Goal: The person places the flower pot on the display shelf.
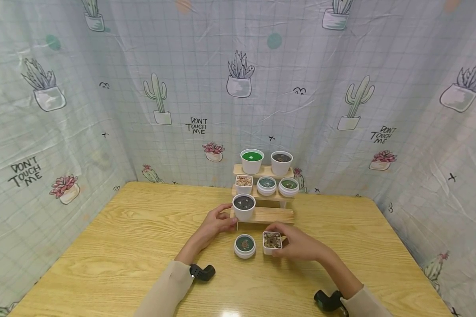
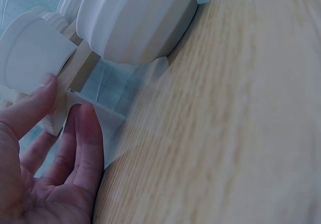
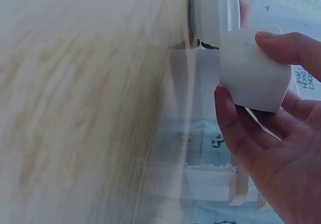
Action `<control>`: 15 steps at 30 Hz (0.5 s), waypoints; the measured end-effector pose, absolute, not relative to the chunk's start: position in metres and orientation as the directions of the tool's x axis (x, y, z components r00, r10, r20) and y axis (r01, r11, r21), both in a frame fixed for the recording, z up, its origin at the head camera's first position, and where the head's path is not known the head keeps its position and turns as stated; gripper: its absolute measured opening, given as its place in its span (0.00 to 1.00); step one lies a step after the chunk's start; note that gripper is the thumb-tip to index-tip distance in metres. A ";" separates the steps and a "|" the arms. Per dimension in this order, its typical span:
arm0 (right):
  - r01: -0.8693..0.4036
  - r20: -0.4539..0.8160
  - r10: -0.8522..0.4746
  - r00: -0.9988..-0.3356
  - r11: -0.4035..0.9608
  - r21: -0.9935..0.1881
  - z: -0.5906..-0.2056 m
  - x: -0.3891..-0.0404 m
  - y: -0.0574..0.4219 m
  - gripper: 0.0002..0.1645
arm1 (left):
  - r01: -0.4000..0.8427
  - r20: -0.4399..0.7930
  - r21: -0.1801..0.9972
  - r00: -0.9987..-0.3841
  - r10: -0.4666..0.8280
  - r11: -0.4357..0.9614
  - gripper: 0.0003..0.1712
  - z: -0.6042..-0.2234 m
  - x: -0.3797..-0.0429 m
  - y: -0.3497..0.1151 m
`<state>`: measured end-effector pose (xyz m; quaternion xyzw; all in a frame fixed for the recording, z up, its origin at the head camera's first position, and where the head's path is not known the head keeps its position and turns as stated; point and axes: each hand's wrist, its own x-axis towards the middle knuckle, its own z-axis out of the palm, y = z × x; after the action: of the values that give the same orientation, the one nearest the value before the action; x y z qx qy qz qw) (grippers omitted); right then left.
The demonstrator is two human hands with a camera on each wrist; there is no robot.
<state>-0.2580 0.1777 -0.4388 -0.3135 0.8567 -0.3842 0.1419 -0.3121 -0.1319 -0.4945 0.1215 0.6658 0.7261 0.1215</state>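
Note:
My right hand [image 1: 299,243] pinches a small square white pot [image 1: 267,250] filled with pebbles, thumb on one side and fingers on the other. The right wrist view shows the pot's plain wall [image 3: 246,73] between thumb and fingertips, with the table surface off to its side. My left hand [image 1: 215,223] holds the left end of the low front step of a wooden tiered stand [image 1: 271,215], its thumb tip close by a round white pot [image 1: 243,214] with dark filling. Curled fingers [image 2: 90,126] lie by the step's white leg [image 2: 108,118] in the left wrist view.
A ridged round white pot [image 1: 244,254] with green filling stands on the table [image 1: 162,229] before the stand. The middle step bears a square pot [image 1: 243,188] and two ridged pots; the top step bears two round pots [image 1: 251,166]. A printed curtain [image 1: 206,57] encloses the table.

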 end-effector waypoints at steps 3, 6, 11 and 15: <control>-0.440 0.012 -0.646 -0.763 0.507 -0.741 -0.436 -0.258 0.178 0.33 | -0.007 0.021 0.997 -0.941 0.337 -0.083 0.39 -0.494 -0.312 -0.132; -0.449 0.024 -0.647 -0.762 0.500 -0.740 -0.433 -0.258 0.179 0.33 | -0.001 0.027 0.997 -0.940 0.339 -0.082 0.39 -0.493 -0.311 -0.133; -0.466 0.046 -0.664 -0.746 0.472 -0.748 -0.430 -0.261 0.180 0.33 | -0.005 0.023 0.997 -0.939 0.343 -0.081 0.40 -0.493 -0.311 -0.133; -0.472 0.054 -0.663 -0.747 0.471 -0.746 -0.425 -0.263 0.180 0.34 | -0.004 0.023 0.997 -0.938 0.345 -0.079 0.40 -0.494 -0.312 -0.132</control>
<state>-0.2630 0.1802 -0.4254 -0.3342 0.8488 -0.3912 0.1221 -0.3123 -0.1321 -0.4942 0.1276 0.6677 0.7234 0.1207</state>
